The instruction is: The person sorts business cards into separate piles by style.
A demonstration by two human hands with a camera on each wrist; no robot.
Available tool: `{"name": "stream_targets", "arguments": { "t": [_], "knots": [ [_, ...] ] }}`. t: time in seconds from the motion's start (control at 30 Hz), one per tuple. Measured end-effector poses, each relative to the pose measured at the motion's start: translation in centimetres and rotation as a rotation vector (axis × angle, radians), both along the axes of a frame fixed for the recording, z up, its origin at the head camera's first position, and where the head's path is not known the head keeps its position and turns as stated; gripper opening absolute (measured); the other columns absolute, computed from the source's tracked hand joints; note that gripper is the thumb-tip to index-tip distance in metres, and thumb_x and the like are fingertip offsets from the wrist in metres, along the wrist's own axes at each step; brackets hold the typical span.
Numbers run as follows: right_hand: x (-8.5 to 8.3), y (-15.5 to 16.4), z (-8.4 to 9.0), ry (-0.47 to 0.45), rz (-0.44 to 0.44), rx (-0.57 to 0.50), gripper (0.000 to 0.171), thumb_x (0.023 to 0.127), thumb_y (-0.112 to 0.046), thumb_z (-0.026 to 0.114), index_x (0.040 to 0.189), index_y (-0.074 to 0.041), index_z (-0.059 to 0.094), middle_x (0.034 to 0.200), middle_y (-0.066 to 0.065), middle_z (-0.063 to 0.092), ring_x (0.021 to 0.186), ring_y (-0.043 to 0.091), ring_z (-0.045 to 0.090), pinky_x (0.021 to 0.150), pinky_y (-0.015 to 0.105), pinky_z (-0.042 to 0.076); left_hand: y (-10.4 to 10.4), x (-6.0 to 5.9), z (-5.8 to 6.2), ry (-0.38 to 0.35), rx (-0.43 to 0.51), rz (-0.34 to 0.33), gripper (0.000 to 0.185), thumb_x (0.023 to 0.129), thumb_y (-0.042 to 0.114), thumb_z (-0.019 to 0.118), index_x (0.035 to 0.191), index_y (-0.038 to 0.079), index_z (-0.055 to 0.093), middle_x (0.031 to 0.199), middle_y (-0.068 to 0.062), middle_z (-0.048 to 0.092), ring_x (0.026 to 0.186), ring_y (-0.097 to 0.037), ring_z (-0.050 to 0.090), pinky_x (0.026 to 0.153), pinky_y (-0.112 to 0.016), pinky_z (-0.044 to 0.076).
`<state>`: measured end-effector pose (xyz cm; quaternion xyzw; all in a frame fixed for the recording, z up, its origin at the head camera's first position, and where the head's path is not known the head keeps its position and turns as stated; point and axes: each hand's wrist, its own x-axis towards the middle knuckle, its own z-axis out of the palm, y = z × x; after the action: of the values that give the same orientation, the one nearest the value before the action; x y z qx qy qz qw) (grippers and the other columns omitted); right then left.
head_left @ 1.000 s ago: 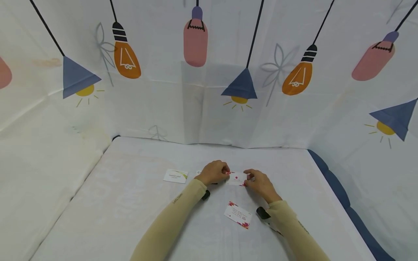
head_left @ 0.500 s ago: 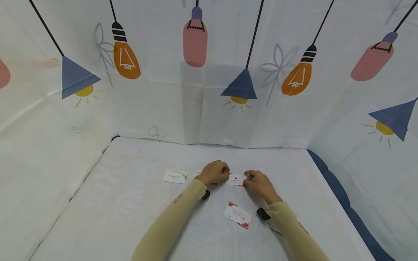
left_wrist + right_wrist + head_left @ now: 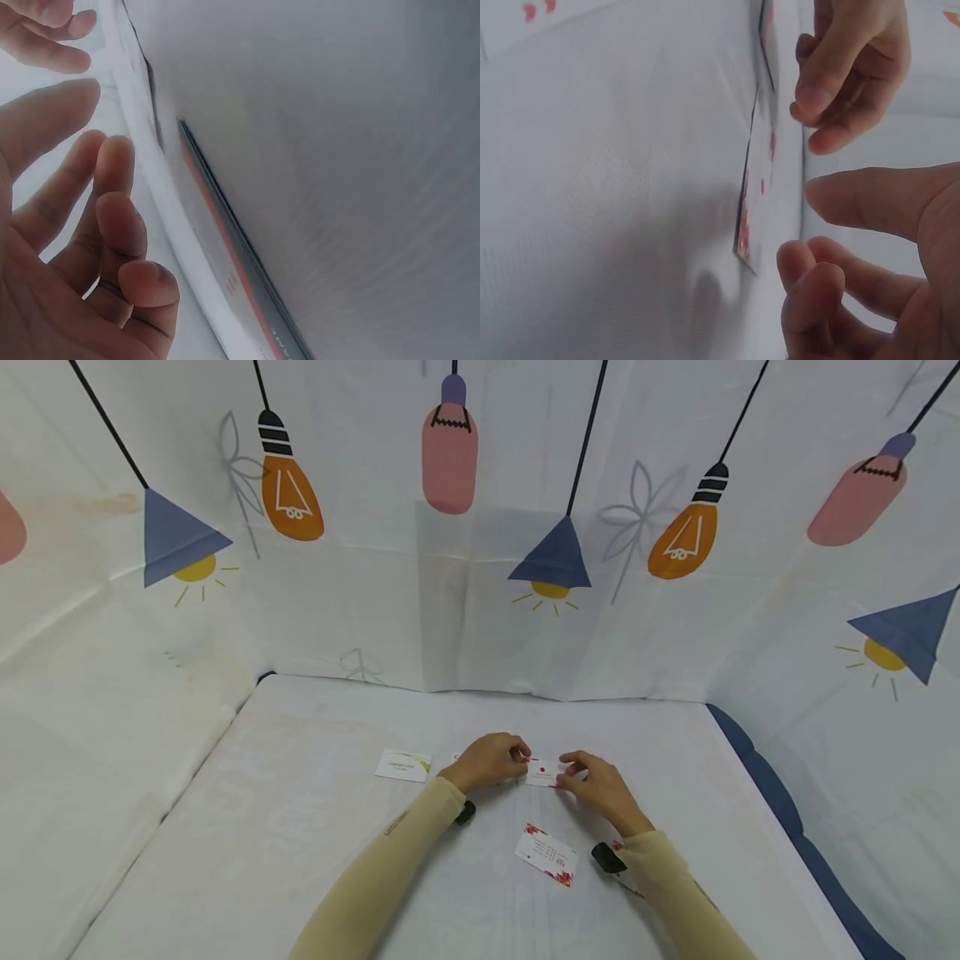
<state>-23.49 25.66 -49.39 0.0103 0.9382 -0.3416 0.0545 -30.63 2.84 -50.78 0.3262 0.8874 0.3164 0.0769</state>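
On the bench (image 3: pixel 300 827), one card (image 3: pixel 543 772) sits between the left hand (image 3: pixel 489 758) and right hand (image 3: pixel 596 785); a second card (image 3: pixel 547 854) lies nearer the person; a third card (image 3: pixel 403 765) lies left of the left hand.

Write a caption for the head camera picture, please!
Two hands, left and right, pinch a small card over a white table.

A small white paper card with a red dot and red-flecked corners (image 3: pixel 542 772) lies about level between the two hands, held at its short ends.
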Motion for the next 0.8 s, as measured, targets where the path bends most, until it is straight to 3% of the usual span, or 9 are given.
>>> {"name": "stream_targets", "arguments": {
  "t": [0.17, 0.47, 0.63, 0.8],
  "knots": [
    [1.1, -0.2, 0.3, 0.023, 0.026, 0.015, 0.039, 0.091, -0.025, 0.075, 0.127, -0.013, 0.066, 0.103, 0.001, 0.069, 0.079, 0.016, 0.061, 0.068, 0.033, 0.049, -0.3, 0.7, 0.3, -0.040, 0.024, -0.044, 0.028, 0.093, 0.025, 0.073, 0.119, 0.014, 0.072, 0.093, 0.011, 0.064, 0.086, -0.008, 0.056, 0.081, -0.026, 0.046],
    [3.2, -0.7, 0.3, 0.024, 0.061, 0.013, 0.036, 0.090, -0.024, 0.077, 0.123, -0.014, 0.068, 0.099, -0.005, 0.068, 0.079, 0.014, 0.059, 0.069, 0.033, 0.047, -0.9, 2.6, 0.7, -0.004, -0.005, -0.140, 0.029, 0.092, 0.027, 0.074, 0.118, 0.014, 0.073, 0.093, 0.012, 0.064, 0.095, -0.013, 0.060, 0.085, -0.025, 0.046],
    [4.3, -0.8, 0.2, 0.030, 0.070, 0.026, 0.033, 0.089, -0.024, 0.078, 0.120, -0.015, 0.070, 0.095, -0.009, 0.066, 0.079, 0.013, 0.056, 0.070, 0.033, 0.045, -1.1, 3.6, 0.6, -0.027, -0.012, -0.176, 0.030, 0.091, 0.029, 0.077, 0.117, 0.015, 0.073, 0.099, 0.011, 0.066, 0.096, -0.010, 0.060, 0.087, -0.024, 0.046],
    [5.5, -0.9, 0.3, 0.015, 0.070, 0.047, 0.031, 0.088, -0.027, 0.079, 0.117, -0.018, 0.070, 0.093, -0.012, 0.065, 0.077, 0.011, 0.055, 0.068, 0.031, 0.045, -1.3, 4.6, 0.1, 0.016, -0.047, -0.214, 0.031, 0.088, 0.031, 0.080, 0.116, 0.019, 0.073, 0.100, 0.012, 0.066, 0.095, -0.006, 0.057, 0.088, -0.022, 0.045]
  ]
}}
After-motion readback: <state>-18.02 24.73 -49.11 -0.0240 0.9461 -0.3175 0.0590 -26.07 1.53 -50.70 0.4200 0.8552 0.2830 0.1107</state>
